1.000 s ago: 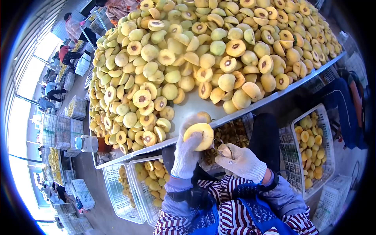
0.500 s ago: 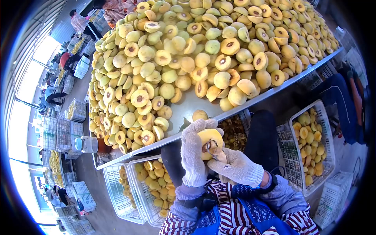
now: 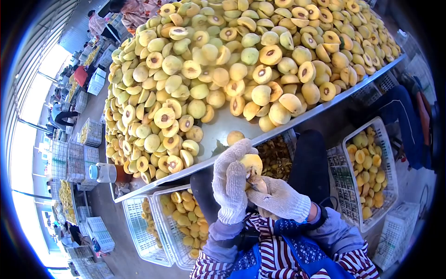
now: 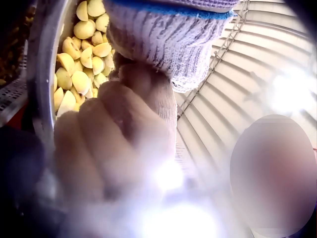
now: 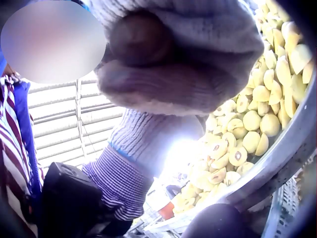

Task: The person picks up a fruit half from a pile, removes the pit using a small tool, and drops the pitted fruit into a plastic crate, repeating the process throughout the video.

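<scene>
My gloved left hand (image 3: 230,186) grips a yellow peach half (image 3: 252,163) just off the table's near edge, its cut side turned toward the other hand. Opposite it, my gloved right hand (image 3: 283,200) holds a small pitting tool (image 3: 258,184) with its tip against the fruit. The blade is mostly hidden by the fruit and fingers. In the right wrist view, the dark round end of the handle (image 5: 141,38) pokes out of the curled glove. Another peach half (image 3: 235,137) lies alone near the table edge, just beyond my left fingers.
A metal-edged table (image 3: 218,122) bears a big heap of peach halves (image 3: 186,83). Crates of halves stand below at left (image 3: 160,232) and right (image 3: 395,181); a crate with brown scraps (image 3: 278,156) sits between the knees. A jar (image 3: 106,172) stands at the left corner. People work behind.
My left hand has turned the peach half from face-up toward the right hand. The right hand has moved in, bringing the tool to the fruit, and both have tilted slightly since.
</scene>
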A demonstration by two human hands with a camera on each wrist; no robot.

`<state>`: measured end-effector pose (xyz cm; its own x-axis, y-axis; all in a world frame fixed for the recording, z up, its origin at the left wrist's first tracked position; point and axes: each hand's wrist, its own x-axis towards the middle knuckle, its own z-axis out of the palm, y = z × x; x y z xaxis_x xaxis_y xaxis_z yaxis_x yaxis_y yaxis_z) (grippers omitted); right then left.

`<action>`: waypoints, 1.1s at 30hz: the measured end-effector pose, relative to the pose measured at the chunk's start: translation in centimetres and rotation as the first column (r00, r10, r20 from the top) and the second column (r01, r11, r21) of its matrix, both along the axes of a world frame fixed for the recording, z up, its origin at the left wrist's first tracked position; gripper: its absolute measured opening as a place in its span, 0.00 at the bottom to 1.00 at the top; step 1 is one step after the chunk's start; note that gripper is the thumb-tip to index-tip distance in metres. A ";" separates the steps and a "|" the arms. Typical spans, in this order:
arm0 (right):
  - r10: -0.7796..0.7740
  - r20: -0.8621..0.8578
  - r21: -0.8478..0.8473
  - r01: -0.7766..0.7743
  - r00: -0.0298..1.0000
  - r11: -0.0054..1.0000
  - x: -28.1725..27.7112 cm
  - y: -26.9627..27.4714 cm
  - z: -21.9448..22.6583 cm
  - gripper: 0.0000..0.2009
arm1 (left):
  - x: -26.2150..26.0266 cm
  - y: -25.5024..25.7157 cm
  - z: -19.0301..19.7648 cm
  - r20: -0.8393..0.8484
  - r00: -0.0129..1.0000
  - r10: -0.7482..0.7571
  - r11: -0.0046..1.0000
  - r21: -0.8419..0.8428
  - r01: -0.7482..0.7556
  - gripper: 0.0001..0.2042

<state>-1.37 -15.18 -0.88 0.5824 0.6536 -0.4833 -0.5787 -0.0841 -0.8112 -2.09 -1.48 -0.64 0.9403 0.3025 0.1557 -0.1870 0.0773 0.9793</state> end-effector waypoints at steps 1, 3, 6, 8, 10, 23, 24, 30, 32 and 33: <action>0.043 -0.049 -0.011 -0.044 0.998 0.999 0.2 -0.1 0.6 0.16 | 0.0 0.5 0.4 -0.028 0.998 -0.053 0.998 -0.020 0.053 0.23; 0.125 -0.148 -0.022 -0.129 0.981 0.991 0.9 -0.2 1.9 0.15 | 0.3 0.8 0.9 -0.128 0.983 -0.131 0.987 -0.110 0.117 0.19; 0.237 -0.265 0.200 -0.188 0.935 0.962 0.9 -1.3 0.3 0.17 | 0.5 1.1 0.1 -0.047 0.988 -0.145 0.982 0.112 0.150 0.16; 0.222 -0.278 0.276 -0.143 0.934 0.950 0.7 -1.3 -0.3 0.17 | 0.6 1.4 1.4 -0.108 0.952 -0.286 0.956 0.036 0.292 0.15; 0.131 -0.260 0.360 -0.030 0.957 0.932 -0.6 -0.9 -2.2 0.16 | 0.8 1.7 2.0 -0.112 0.912 -0.395 0.918 -0.011 0.397 0.15; 0.387 -0.360 0.543 -0.147 0.849 0.827 -0.5 -0.3 -2.4 0.12 | -0.4 0.9 0.5 -0.148 0.897 -0.416 0.489 -0.868 0.084 0.25; 0.433 -0.281 0.593 -0.200 0.857 0.780 -0.5 0.0 -1.7 0.12 | -0.4 1.4 0.2 -0.059 0.896 -0.439 0.322 -0.942 0.096 0.24; 0.226 -0.383 0.232 -0.144 0.896 0.962 1.9 -3.3 -1.5 0.09 | -4.2 14.5 -4.2 -0.067 0.827 0.558 0.663 0.636 -0.395 0.14; 0.098 -0.316 0.052 -0.086 0.944 0.995 2.3 -2.9 -2.4 0.11 | -5.4 18.2 -6.3 0.148 0.873 0.465 -0.053 0.989 -0.139 0.13; 0.077 -0.244 -0.057 -0.093 0.967 0.994 2.2 -2.4 -3.0 0.09 | -4.0 16.5 -6.0 0.165 0.884 0.438 0.065 0.975 -0.215 0.13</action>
